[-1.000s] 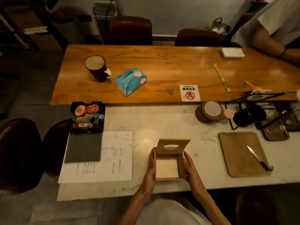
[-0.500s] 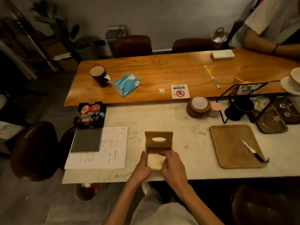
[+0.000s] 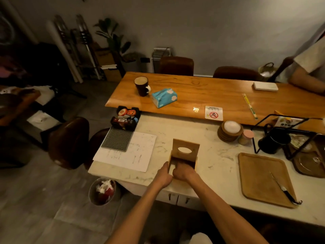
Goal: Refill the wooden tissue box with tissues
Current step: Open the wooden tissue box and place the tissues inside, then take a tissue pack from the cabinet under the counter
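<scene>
The wooden tissue box (image 3: 185,152) stands near the front edge of the marble counter (image 3: 175,131), its lid with an oval hole tipped up and open. My left hand (image 3: 164,175) holds the box's left wall. My right hand (image 3: 183,170) reaches down inside the box, fingers hidden in it; a pale strip of tissue shows beside it. A blue soft pack of tissues (image 3: 164,97) lies on the wooden table (image 3: 211,92) beyond, out of reach of both hands.
A paper sheet (image 3: 133,154) and grey mat (image 3: 117,141) lie left of the box. Right: a wooden tray (image 3: 260,176) with a knife (image 3: 283,188), coasters (image 3: 230,131), a black wire rack (image 3: 281,136). A bin (image 3: 102,191) stands below. Another person's arm (image 3: 306,80) rests far right.
My right hand left the box's right wall and went inside the box. The view rose and pulled back, showing more room and floor. My left hand stays on the left wall.
</scene>
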`<state>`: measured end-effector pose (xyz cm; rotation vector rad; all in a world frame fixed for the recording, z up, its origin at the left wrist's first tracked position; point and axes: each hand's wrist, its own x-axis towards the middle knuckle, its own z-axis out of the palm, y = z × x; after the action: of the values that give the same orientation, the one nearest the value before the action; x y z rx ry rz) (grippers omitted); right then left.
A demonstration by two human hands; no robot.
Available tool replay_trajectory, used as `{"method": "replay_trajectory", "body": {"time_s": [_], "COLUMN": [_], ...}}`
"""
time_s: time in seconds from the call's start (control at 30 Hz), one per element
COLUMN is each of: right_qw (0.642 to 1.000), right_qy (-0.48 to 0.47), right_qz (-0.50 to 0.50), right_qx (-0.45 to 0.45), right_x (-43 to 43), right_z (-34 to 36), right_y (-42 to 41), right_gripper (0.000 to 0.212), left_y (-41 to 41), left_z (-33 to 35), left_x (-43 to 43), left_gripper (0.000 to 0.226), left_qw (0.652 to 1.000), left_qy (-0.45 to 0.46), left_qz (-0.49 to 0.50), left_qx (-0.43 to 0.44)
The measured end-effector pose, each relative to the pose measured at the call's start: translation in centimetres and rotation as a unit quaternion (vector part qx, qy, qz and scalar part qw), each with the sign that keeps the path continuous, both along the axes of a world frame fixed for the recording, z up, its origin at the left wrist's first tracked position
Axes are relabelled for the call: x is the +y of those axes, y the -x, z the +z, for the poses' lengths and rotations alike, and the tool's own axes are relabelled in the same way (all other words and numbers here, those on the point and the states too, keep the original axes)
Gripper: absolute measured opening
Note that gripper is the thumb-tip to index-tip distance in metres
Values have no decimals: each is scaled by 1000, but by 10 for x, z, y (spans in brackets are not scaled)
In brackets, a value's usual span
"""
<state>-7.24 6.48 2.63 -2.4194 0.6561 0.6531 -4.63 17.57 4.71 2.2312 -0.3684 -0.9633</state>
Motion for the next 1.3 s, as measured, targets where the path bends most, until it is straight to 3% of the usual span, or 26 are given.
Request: {"method": "replay_trajectory", "body": {"time_s": [0.07,0.13,0.23,0.3,0.4,0.43,0.6,0.73,0.87,1.0,1.07,1.13,1.3], "right_qw": [999,983,911,905,957,965,962,942,876,753,682,631,639], "right_qy": [15,35,99,141,138,143,181,238,336,412,460,477,444], "right_qz": [-8,-60,-174,-240,-239,-216,-195,-198,-228,-253,-259,-251,-218], "right_qx": [-49,-169,-361,-322,-90,-50,-68,-132,-259,-447,-506,-558,-589], "right_x": [4,11,14,12,14,17,14,16,18,6,-4,-7,-6], "right_z": [-2,4,3,-16,-67,-81,-114,-137,-168,-209,-219,-227,-222], "right_y": [7,25,70,100,135,143,150,153,150,134,125,125,139], "right_gripper": [39,32,29,40,60,65,70,57,54,51,47,42,43], "left_y": [2,0,-4,-5,-6,-5,9,10,1,-15,-17,-14,-7], "left_z": [0,-8,-29,-52,-94,-108,-147,-169,-208,-239,-239,-242,-232], "left_x": [5,18,45,60,75,80,80,79,83,71,68,70,80], "left_gripper": [53,51,47,50,60,65,87,80,70,64,62,63,55], "left_qw": [1000,999,995,976,933,920,879,856,786,690,672,677,676], "left_qy": [6,2,-6,-58,-129,-135,-124,-49,70,145,151,159,190], "left_qz": [-18,-33,-38,-109,-233,-255,-214,-173,-113,-52,-37,-36,-52], "left_qx": [-5,-21,-93,-178,-243,-265,-409,-485,-604,-707,-724,-717,-710]}}
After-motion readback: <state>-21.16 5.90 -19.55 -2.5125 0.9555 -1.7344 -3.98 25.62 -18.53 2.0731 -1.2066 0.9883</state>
